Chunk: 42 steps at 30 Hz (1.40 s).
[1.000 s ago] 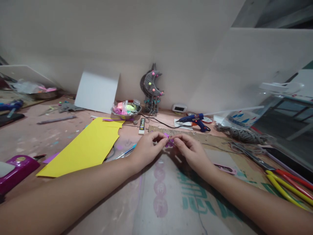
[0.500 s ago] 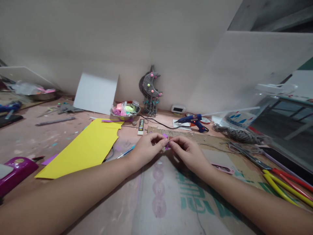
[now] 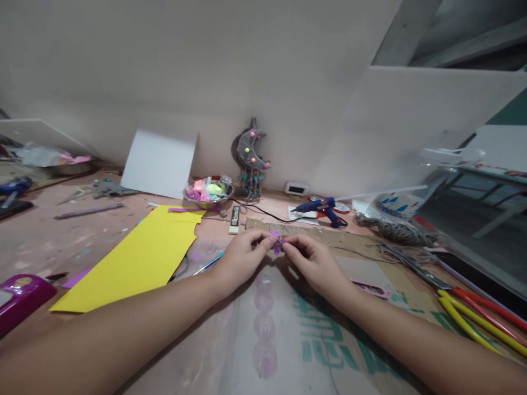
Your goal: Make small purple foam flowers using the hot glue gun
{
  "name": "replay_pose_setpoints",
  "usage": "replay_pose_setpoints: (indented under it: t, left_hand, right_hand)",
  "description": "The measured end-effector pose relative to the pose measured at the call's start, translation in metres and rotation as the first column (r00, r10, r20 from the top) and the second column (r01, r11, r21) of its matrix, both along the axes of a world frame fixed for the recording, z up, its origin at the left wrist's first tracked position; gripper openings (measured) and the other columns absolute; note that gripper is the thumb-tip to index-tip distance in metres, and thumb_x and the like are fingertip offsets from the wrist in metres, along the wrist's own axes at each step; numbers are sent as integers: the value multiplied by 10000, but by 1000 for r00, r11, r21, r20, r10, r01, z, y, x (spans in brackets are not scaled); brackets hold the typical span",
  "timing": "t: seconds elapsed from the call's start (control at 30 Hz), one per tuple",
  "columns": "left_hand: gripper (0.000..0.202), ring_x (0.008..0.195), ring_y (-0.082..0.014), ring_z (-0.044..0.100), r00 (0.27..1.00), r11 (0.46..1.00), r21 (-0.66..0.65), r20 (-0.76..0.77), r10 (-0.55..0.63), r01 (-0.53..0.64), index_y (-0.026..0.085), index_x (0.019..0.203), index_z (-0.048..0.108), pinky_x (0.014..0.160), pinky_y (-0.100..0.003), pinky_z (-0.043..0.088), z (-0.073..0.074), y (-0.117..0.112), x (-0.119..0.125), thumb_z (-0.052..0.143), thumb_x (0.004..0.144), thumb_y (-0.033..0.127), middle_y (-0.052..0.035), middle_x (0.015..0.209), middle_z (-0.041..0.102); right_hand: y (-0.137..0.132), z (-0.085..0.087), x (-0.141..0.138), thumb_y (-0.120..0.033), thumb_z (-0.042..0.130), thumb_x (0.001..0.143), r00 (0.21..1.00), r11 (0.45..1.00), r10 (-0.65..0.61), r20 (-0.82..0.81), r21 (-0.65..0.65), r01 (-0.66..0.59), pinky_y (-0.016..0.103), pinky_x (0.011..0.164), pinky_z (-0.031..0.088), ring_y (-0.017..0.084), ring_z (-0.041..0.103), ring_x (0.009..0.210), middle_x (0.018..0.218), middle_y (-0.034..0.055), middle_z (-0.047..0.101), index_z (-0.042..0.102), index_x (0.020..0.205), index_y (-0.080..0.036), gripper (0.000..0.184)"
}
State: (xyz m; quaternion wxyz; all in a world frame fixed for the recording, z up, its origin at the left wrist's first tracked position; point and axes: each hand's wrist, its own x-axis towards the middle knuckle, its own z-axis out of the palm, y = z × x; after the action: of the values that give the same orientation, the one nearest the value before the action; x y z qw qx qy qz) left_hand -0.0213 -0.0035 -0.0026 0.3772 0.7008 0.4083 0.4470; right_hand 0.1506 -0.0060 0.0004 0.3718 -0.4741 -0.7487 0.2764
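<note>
Left grip (image 3: 246, 254) pinched, right grip (image 3: 315, 260) pinched alongside

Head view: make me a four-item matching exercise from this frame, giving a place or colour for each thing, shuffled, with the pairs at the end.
1. purple piece
2. yellow paper
3. glue gun
4. moon

A. grey, with coloured balls
B. left of the left hand
C. at the fingertips of both the left and right hand
D. blue

Pairs: 1-C, 2-B, 3-D, 4-A

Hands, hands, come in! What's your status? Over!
Left hand pinching small irregular purple piece. Right hand at its edge, grip unclear. Blue pistol-shaped glue gun beyond, clear of both hands.
</note>
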Motion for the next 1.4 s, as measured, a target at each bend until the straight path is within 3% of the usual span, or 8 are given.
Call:
replay_pose_setpoints:
  t: [0.3,0.67,1.2,1.4]
  left_hand:
    - [182,758,-169,597,997,999,-26,-61,46,-47,168,794,635,684,-271,471,-2,0,2,537,770,319,-24,795,664]
    - [212,779,-165,600,1000,997,-79,-20,10,-11,165,866,619,713,-271,470,-1,1,3,530,795,344,-34,841,659]
    - [325,760,-162,544,999,1000,-28,-34,-2,1,161,765,589,692,-257,414,-7,4,1,412,867,414,-16,754,602]
    - [335,784,-165,562,999,999,-54,49,1,2,161,798,594,703,-258,425,-8,5,1,421,864,440,-29,786,609]
  right_hand:
    - [-3,3,-1,-356,488,846,999,1000,8,-31,4,-8,253,618,448,151,566,657,709,19,628,606,800,-178,218]
    - [0,-1,2,-346,463,852,1000,1000,15,-23,21,-15,260,623,446,150,551,661,709,13,595,581,811,-181,207]
    - [1,-4,1,-333,456,858,1000,1000,22,-20,19,-21,251,641,437,145,555,670,730,13,604,578,829,-174,202]
    - [3,-4,1,-314,461,857,999,999,35,-8,26,-34,247,640,430,145,550,677,726,10,600,577,821,-177,183]
